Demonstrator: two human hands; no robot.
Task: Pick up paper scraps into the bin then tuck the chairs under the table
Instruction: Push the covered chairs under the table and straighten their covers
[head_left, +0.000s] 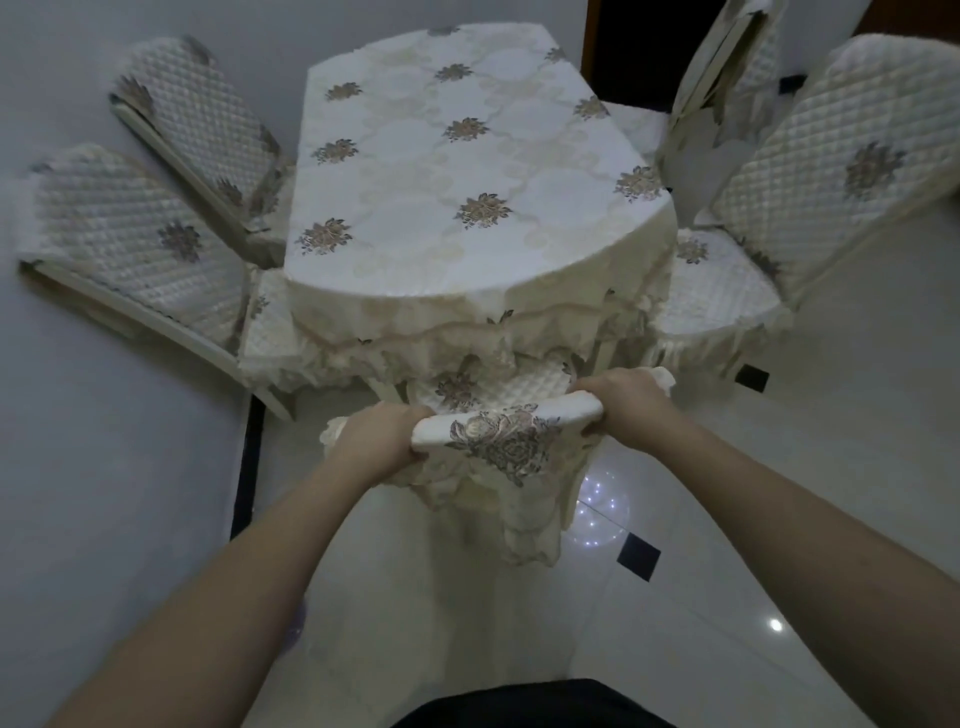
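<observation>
Grip: our left hand (376, 439) and right hand (621, 402) clamp the near chair (501, 434) by its top rail, one at each end, so it tracks straight.
Position: its seat already sits partly under the table (441, 171).
Scraps: none visible; no bin in view.

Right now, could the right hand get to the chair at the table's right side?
Probably yes. The right hand is gripping the near chair's backrest, so it must let go first; bare floor lies between it and the right chair.
</observation>
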